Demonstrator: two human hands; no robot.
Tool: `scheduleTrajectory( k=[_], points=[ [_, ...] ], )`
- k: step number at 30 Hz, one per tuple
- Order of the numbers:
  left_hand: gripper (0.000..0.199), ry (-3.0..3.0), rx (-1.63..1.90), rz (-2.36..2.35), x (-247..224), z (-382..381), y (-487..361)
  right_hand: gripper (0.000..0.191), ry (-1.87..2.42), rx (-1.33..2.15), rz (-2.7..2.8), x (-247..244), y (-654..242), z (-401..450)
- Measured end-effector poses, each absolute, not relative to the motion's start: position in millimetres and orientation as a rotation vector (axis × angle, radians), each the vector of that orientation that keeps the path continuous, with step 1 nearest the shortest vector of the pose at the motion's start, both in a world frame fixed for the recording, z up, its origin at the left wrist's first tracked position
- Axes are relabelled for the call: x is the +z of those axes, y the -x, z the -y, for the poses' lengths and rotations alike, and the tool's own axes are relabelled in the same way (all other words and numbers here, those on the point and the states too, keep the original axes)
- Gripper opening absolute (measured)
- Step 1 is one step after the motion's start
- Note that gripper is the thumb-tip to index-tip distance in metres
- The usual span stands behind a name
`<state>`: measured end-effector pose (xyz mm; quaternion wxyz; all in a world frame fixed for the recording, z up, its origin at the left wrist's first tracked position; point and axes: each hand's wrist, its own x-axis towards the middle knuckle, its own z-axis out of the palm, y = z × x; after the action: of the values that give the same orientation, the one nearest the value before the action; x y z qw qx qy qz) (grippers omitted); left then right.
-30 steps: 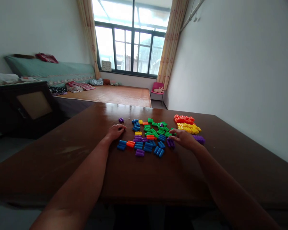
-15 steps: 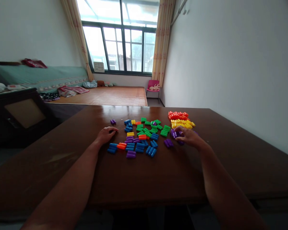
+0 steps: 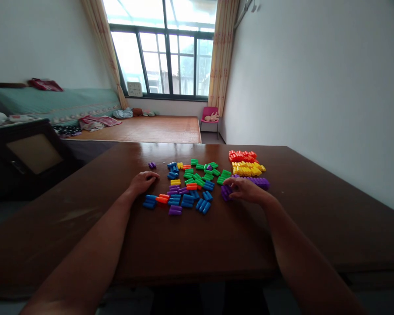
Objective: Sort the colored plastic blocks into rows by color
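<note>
My right hand [image 3: 244, 189] is at a purple toy block [image 3: 226, 193] made of joined tubes, thumb and fingers closed around its edge on the table. Just behind that hand lies a row of purple blocks [image 3: 259, 182]. My left hand [image 3: 142, 182] rests on the table left of the mixed blocks, fingers loosely stretched and holding nothing. Between my hands are scattered green blocks [image 3: 198, 179], blue blocks [image 3: 188, 201], an orange block [image 3: 163, 198], a yellow block [image 3: 175, 182] and a purple block [image 3: 175, 210]. A small purple block [image 3: 152, 165] sits apart, beyond my left hand.
Orange-red blocks [image 3: 243, 156] and yellow blocks [image 3: 248, 168] lie in rows at the back right of the brown table [image 3: 197, 245]. A mat-covered bed [image 3: 164, 129], a pink chair [image 3: 210, 114] and a dark cabinet [image 3: 29, 151] stand beyond it. A white wall rises on the right.
My right hand has moved left and toward me, from the purple row to the separate purple block. More of the purple row now shows. My left hand stays in place.
</note>
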<state>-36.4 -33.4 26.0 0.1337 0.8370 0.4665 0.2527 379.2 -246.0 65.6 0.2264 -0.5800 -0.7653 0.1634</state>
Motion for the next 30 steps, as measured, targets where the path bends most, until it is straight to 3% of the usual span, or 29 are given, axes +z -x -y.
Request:
scheduleTrajectory(
  k=[10,14,19,21,25,30],
  points=[
    [0.032,-2.409,0.729,-1.387,28,34,35,0.062,1.673,0.382,2.19,70,-367,247],
    [0.033,-2.417,0.727,-1.37,29,37,35,0.056,1.665,0.338,2.319,66,-360,247],
    [0.033,-2.435,0.739,-1.352,29,37,35,0.075,1.574,0.25,2.33,71,-374,254],
    [0.033,-2.441,0.742,-1.349,28,36,35,0.068,1.566,0.202,2.241,74,-379,256],
    [0.034,-2.45,0.73,-1.371,27,34,35,0.033,1.712,0.158,2.073,77,-368,253],
    [0.033,-2.436,0.716,-1.396,27,33,34,0.039,1.853,0.12,2.238,71,-337,253]
  ],
)
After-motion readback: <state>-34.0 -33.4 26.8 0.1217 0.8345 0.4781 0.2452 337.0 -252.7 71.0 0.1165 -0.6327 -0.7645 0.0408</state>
